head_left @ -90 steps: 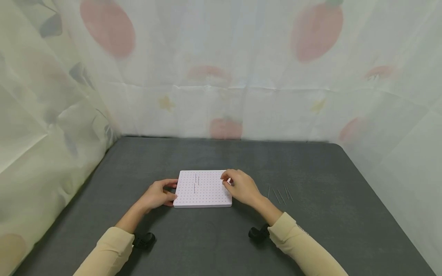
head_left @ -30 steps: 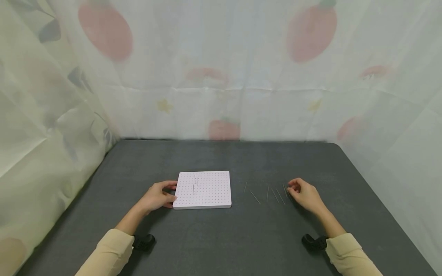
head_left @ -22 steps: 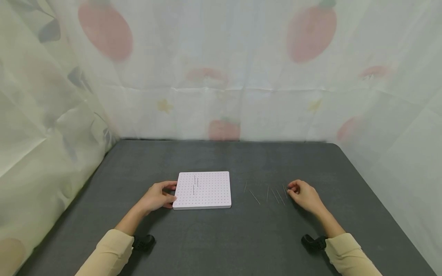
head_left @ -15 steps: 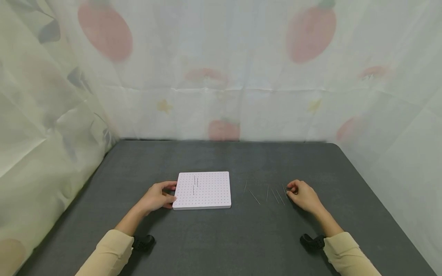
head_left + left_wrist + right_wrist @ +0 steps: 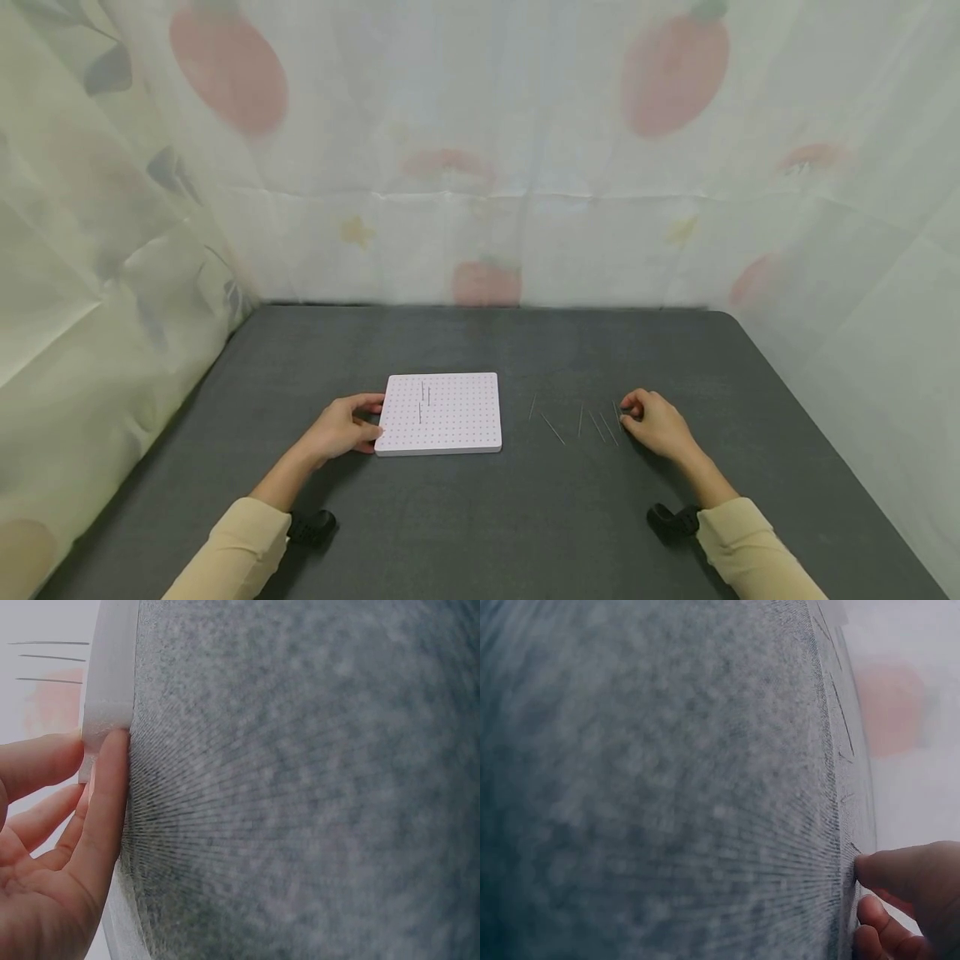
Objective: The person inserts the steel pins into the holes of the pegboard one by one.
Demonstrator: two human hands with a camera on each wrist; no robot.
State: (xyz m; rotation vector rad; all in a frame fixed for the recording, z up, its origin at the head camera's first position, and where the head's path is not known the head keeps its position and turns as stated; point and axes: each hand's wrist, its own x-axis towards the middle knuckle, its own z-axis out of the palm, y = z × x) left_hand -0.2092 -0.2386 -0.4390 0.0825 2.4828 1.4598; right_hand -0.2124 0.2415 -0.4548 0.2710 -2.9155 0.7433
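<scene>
Several pins [image 5: 609, 428] now by the right hand [image 5: 657, 425], hold unclear; left hand [image 5: 339, 428], unchanged grip on board [image 5: 459, 432]

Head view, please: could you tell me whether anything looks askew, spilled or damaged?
Nothing looks spilled or damaged. Thin, metallic-looking pins lie at differing angles on the dark grey table, which looks mildly untidy; three pins in the white, rectangular, perforated board stand upright.

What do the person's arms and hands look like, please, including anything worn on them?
Cream-coloured sleeves cover both forearms, ending in cuffs short of the wrists. Left hand and right hand wear no gloves. A black, rounded device protrudes near each cuff.
</scene>
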